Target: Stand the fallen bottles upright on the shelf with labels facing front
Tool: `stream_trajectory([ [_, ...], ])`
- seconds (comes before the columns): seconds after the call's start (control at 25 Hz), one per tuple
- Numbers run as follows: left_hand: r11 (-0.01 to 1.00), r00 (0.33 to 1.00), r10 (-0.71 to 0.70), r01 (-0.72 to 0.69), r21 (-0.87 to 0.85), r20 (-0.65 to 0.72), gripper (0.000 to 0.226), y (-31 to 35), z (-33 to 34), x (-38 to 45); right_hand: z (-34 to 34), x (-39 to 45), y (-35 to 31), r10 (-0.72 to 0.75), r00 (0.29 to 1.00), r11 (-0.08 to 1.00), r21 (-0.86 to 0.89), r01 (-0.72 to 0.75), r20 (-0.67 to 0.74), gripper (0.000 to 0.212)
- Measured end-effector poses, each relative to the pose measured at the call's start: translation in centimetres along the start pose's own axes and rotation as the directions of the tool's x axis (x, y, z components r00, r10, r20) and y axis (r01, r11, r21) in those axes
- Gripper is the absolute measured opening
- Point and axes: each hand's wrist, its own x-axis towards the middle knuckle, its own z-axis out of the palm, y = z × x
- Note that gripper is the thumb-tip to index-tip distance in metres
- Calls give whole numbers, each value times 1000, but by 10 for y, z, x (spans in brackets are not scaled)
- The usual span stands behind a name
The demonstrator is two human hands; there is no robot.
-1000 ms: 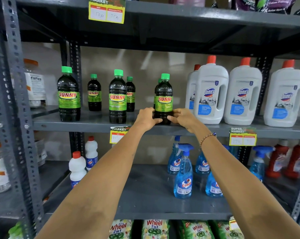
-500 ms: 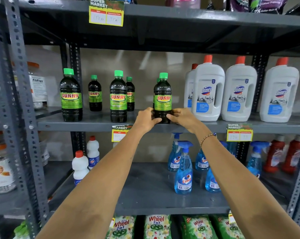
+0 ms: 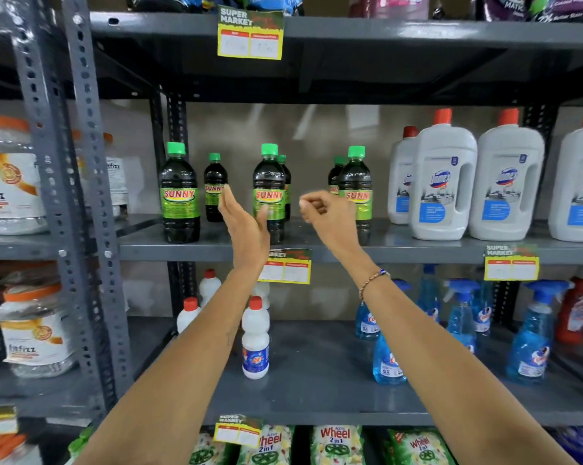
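Several dark Sunny bottles with green caps stand upright on the grey middle shelf (image 3: 417, 251), labels to the front. The left bottle (image 3: 179, 193), the middle bottle (image 3: 269, 182) and the right bottle (image 3: 356, 182) are in the front row, smaller-looking ones behind them. My left hand (image 3: 244, 226) is raised in front of the middle bottle, fingers straight and apart, holding nothing. My right hand (image 3: 327, 213) hangs loosely curled between the middle and right bottles, touching neither.
White Domex jugs (image 3: 442, 182) with orange caps stand right of the Sunny bottles. Blue spray bottles (image 3: 387, 360) and small white bottles (image 3: 255, 344) fill the lower shelf. Jars (image 3: 11, 182) sit on the left rack behind a perforated steel post (image 3: 85, 196). Price tags (image 3: 288, 266) hang on shelf edges.
Both hands have let go of the right Sunny bottle and drawn back and left. The view has shifted left and closer.
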Motion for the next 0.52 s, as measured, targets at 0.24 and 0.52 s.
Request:
stream_trajectory([
  [0.24, 968, 824, -233, 144, 206, 517, 48, -33, -30, 21, 50, -5, -3, 340, 883, 940, -114, -320, 323, 27],
  [0.52, 984, 858, -178, 141, 112, 482, 41, -30, -32, 21, 52, -11, -5, 398, 877, 914, -32, -405, 270, 41],
])
